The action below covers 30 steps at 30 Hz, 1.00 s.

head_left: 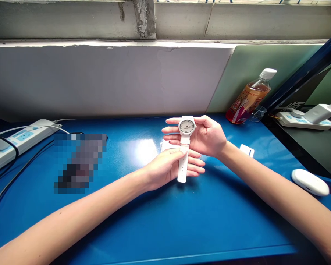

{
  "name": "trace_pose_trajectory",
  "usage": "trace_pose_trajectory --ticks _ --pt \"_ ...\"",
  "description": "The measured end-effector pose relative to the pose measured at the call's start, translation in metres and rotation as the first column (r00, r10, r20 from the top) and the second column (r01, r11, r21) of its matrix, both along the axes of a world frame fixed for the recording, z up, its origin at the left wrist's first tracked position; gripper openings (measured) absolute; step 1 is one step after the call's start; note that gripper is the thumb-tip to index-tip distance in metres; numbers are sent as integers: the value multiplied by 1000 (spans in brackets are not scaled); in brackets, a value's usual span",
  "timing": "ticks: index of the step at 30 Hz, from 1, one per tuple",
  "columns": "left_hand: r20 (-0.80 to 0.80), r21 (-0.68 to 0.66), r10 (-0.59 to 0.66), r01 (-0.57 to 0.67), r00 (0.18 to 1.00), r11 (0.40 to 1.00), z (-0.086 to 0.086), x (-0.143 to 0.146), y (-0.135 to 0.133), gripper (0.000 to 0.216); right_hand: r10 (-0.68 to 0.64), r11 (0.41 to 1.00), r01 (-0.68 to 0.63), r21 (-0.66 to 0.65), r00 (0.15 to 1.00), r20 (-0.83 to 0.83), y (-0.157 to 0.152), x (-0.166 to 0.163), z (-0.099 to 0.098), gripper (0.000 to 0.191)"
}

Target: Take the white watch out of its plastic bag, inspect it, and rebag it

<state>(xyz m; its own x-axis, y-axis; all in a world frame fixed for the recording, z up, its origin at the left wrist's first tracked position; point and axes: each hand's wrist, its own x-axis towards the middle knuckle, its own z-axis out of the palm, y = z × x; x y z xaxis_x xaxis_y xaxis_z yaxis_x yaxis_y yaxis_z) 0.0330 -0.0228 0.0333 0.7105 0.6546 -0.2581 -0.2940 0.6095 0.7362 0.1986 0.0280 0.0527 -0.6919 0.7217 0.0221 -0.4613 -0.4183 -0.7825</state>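
Observation:
A white wristwatch (187,126) with a round pale dial is held face up above the blue table, its perforated strap hanging towards me. My left hand (163,167) pinches the strap between its thumb on top and the outstretched fingers beneath. Palm up, my right hand (212,136) lies behind the watch head, fingers straight and apart; the dial end rests across or just over them. Partly hidden behind my left hand is a white object (165,146) on the table, too covered to name.
On the blue table (143,228), a white power strip (24,136) with cables and a pixelated dark object (84,162) lie left. Rightward are a drink bottle (249,95), a small white card-like piece (247,150), a white rounded case (310,182) and another power strip (289,120). A wall stands behind.

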Motion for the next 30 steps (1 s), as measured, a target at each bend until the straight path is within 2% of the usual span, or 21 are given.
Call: trace_pose_trajectory --ticks 6,10,14,18,22,30 --pt "-34 16 8 -7 999 1000 2 0 1 29 -73 997 74 -17 996 60 -2 -2 3 36" --pt "-81 77 31 -25 996 997 2 0 0 40 -240 971 239 30 968 69 1 -3 0 16" --pt "-39 89 32 -29 999 996 0 -1 0 45 -348 937 345 48 933 91 5 -3 -5 14" --pt "1 79 15 -15 1000 997 -4 -2 2 39 -235 972 233 39 967 94 3 -4 -5 23" --pt "-17 67 -51 52 999 996 -5 -2 2 36 -118 988 108 107 989 92 -2 -5 -3 27" --pt "-34 66 -47 49 998 997 -6 -1 0 30 -87 995 83 48 991 98 -1 -2 2 30"
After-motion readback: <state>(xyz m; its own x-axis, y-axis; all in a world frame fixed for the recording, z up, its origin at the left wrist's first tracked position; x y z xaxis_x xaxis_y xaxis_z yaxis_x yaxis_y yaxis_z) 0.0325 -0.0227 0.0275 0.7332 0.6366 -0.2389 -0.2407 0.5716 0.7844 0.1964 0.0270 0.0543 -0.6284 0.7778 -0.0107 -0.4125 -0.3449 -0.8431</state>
